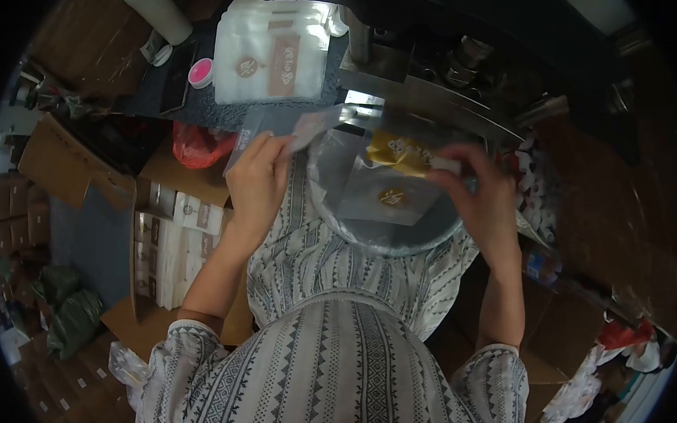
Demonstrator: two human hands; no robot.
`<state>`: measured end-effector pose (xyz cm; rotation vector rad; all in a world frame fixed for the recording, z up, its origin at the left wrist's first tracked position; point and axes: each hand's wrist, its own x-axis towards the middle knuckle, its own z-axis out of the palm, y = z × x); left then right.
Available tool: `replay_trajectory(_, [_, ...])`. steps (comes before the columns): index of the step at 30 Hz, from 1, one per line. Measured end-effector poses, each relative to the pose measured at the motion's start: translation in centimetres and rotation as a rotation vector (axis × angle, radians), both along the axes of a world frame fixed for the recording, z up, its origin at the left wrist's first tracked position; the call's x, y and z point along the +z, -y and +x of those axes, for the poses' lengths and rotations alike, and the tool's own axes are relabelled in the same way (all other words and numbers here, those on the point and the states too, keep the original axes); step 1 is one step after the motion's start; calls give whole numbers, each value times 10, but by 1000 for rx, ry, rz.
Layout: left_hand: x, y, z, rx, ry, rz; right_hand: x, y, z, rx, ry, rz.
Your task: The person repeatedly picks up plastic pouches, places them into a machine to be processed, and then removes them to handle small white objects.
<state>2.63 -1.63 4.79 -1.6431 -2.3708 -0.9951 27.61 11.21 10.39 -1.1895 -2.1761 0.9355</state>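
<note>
My left hand (pixel 257 178) pinches a clear plastic bag (pixel 251 134) with pale lettering, its upper part stretching right toward the metal press. Below the press is a round plate (pixel 330 219) wrapped in clear film. On it lies a clear bag (pixel 362 201) printed with a gold panel and a gold emblem. My right hand (pixel 488 196), slightly smeared, has thumb and fingers closed at the right end of the gold panel (pixel 403 153). A small whitish piece (pixel 446 165) shows at those fingertips; I cannot tell whether it belongs to the bag.
The machine's metal block (pixel 436 94) hangs over the plate's far side. A stack of printed frosted bags (pixel 270 51) lies back left, beside a pink-topped round tub (pixel 201 72) and a white cup (pixel 158 9). An open carton (pixel 143 278) of packed bags stands at left.
</note>
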Motion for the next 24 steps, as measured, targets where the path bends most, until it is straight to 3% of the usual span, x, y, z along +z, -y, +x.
replay_trajectory(2, [15,4,11,-65,28,104,-11,5,-22,203,-147,260])
replay_trajectory(5, [21,5,20,-227,52,116,0,11,-33,286,-102,344])
replay_trajectory(9, [15,2,35,-430,147,-46,-2,10,-26,413,-100,180])
replay_trajectory(11, [2,-5,45,-540,347,-129,2,2,-21,342,-18,-54])
replay_trajectory(15, [-7,-40,54,-483,623,-322,-9,-8,-7,113,-120,-26])
replay_trajectory(17, [-20,-64,52,-395,1035,-357,-4,-7,8,26,59,106])
replay_trajectory(18, [-18,-72,55,-395,1037,-359,-5,-7,16,26,61,104])
replay_trajectory(20, [-10,-85,59,-263,1431,-316,-5,-12,35,-126,291,160])
replay_trajectory(21, [-13,-85,58,-262,1433,-317,-14,-22,45,-125,293,159])
replay_trajectory(23, [-20,-81,54,-328,1222,-320,-48,-46,67,-312,667,474])
replay_trajectory(24, [-18,-80,43,-255,1030,-237,-61,-54,77,-316,666,476])
